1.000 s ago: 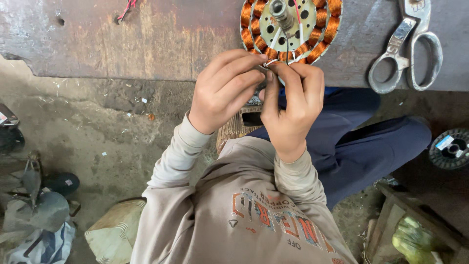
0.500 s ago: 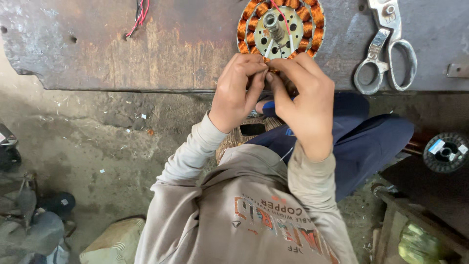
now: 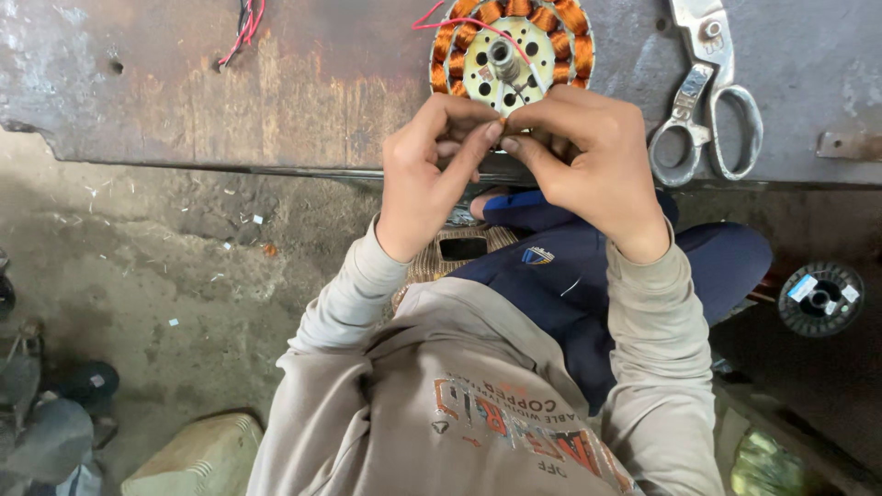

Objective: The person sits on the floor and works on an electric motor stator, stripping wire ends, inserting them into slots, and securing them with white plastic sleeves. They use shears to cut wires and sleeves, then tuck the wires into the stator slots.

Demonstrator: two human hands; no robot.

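Soft, even daylight falls from above, with no hard shadows. The worn grey metal worktop (image 3: 276,83) shows a pale sheen along its upper left, far left of the grip, and the steel scissors (image 3: 703,101) to the right gleam mildly. Below the worktop edge the floor sits dimmer. The centre is sharp; corners soften and bend slightly.

Copper-wound round stator (image 3: 511,50) lies flat on the workbench (image 3: 276,83).

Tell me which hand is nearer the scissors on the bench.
Right. The right hand works at the near rim of the wound stator, just beside the scissors; the left hand sits farther off, on the stator's other side.
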